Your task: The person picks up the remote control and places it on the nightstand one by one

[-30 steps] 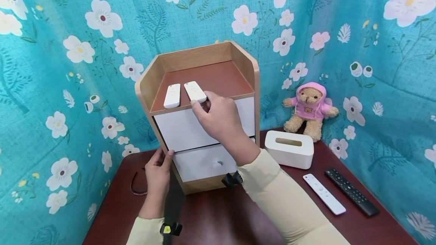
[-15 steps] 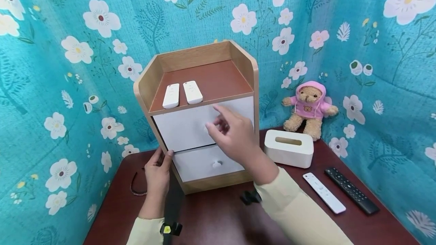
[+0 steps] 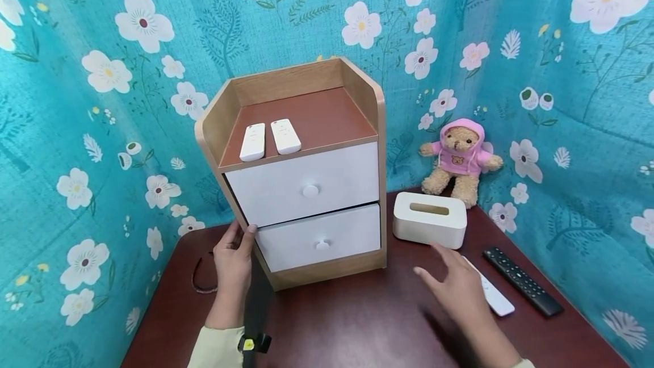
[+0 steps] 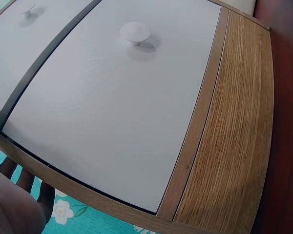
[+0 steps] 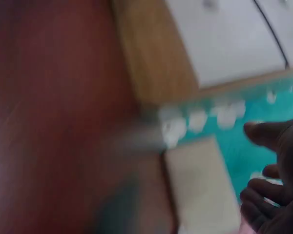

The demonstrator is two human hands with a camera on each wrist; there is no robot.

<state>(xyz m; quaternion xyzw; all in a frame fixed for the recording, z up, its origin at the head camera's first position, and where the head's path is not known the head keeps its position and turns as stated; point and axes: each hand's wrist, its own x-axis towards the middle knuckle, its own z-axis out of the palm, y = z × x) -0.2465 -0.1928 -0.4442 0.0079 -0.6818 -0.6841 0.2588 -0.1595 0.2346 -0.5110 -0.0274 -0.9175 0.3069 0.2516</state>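
A small wooden cabinet (image 3: 332, 267) with two white drawers stands on the dark red table. My left hand (image 3: 233, 260) holds its left edge, thumb at the front and fingers along the outer side, as the left wrist view (image 4: 14, 200) also shows. Both the upper drawer (image 3: 271, 197) and the lower drawer (image 3: 291, 249) are pushed in. On the cabinet top lie two white remote controls (image 3: 252, 142) side by side. My right hand (image 3: 460, 288) is over the table at right, fingers spread and holding nothing. It partly hides a longer white remote control (image 3: 498, 297).
A white tissue box (image 3: 429, 227) sits right of the cabinet. Behind it a teddy bear (image 3: 458, 158) in a pink hoodie leans on the floral curtain (image 3: 587, 146). A black remote control (image 3: 522, 281) lies near the right table edge, and a thin dark cord (image 3: 196, 283) at left.
My right hand has let go of the second white remote control on the cabinet top and moved down and right to the table's right side. My left hand stays on the cabinet.
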